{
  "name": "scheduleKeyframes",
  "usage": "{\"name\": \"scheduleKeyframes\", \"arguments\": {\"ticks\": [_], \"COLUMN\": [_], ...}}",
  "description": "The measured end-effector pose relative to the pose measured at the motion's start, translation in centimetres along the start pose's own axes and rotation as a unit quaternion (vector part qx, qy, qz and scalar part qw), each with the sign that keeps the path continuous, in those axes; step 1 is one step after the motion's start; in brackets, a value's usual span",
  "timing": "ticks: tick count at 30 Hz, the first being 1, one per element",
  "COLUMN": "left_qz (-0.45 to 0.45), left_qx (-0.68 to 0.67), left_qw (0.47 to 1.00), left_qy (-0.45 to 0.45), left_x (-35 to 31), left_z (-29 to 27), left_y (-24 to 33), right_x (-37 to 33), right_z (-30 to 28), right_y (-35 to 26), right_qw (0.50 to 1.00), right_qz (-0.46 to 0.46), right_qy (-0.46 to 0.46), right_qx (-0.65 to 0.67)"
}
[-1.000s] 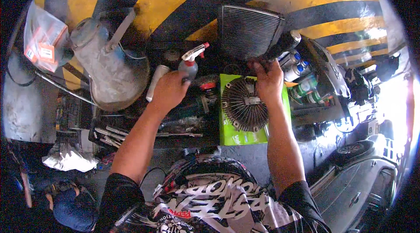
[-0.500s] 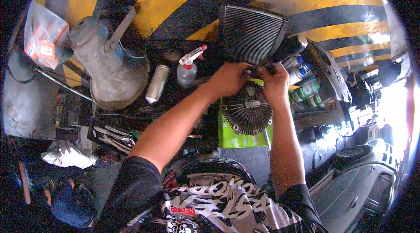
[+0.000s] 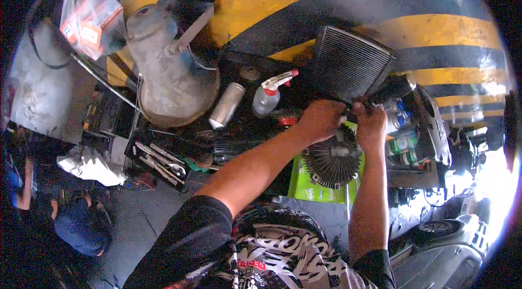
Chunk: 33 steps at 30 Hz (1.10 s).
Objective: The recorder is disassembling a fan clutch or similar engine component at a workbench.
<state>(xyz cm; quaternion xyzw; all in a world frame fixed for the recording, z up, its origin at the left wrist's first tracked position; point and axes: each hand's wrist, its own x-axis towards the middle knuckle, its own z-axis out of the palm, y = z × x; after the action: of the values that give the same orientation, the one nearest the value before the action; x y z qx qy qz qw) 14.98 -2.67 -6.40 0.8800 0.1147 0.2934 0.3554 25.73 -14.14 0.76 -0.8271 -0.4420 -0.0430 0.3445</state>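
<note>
My left hand [image 3: 325,119] and my right hand [image 3: 373,121] meet at the far edge of a round, finned metal fan clutch [image 3: 330,168]. The fingers of both are closed in a pinch, nearly touching each other. What they hold between them is small, dark and mostly hidden, so I cannot name it. Beneath the clutch, a bright green flat box or sheet [image 3: 303,187] sticks out on the near side. Just beyond my hands leans a dark finned radiator-like panel [image 3: 352,63].
Left of my hands stand a spray bottle [image 3: 266,102], a silver can [image 3: 227,105] and a large grimy metal vessel [image 3: 175,85]. Farther left are a tool tray [image 3: 159,163] and a plastic bag [image 3: 91,20]. Bottles [image 3: 401,142] stand at right. Another person [image 3: 81,227] bends down at lower left.
The whole view has swung, so the bench things sit farther right and mostly lower. My hands stay together over the clutch's far edge, still pinching.
</note>
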Motion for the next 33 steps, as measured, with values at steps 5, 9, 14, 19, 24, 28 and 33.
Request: {"name": "scheduleKeyframes", "arguments": {"ticks": [5,9,14,19,24,28,33], "left_qz": [-0.038,-0.023,0.011,-0.053,0.088,0.013,0.098], "left_qx": [-0.024,-0.008,0.005,0.023,0.022,0.053,0.067], "left_qw": [0.999,0.997,1.0,0.998,0.987,0.991,0.993], "left_qy": [0.008,0.069,-0.008,0.019,0.134,0.124,0.009], "left_x": [0.0,-0.9,-0.4,1.1,1.1,1.7,1.8], "left_z": [0.1,0.7,0.8,1.8,4.1,5.8,3.9], "left_y": [-0.2,-0.7,-0.6,0.7,-3.5,-3.5,-3.1], "right_x": [-0.2,0.0,0.5,0.6,2.4,2.8,3.7], "right_z": [0.4,1.4,1.5,1.1,3.2,4.2,3.9], "right_y": [-2.7,-4.0,-1.3,3.9,3.5,8.4,9.6], "right_qw": [0.994,0.994,0.999,0.997,0.991,0.984,0.985], "right_qz": [0.048,0.013,0.009,0.015,-0.072,-0.178,-0.158], "right_qy": [-0.067,0.041,0.012,-0.056,-0.061,-0.022,-0.043], "right_qx": [0.069,0.101,0.047,0.043,0.096,-0.021,-0.061]}}
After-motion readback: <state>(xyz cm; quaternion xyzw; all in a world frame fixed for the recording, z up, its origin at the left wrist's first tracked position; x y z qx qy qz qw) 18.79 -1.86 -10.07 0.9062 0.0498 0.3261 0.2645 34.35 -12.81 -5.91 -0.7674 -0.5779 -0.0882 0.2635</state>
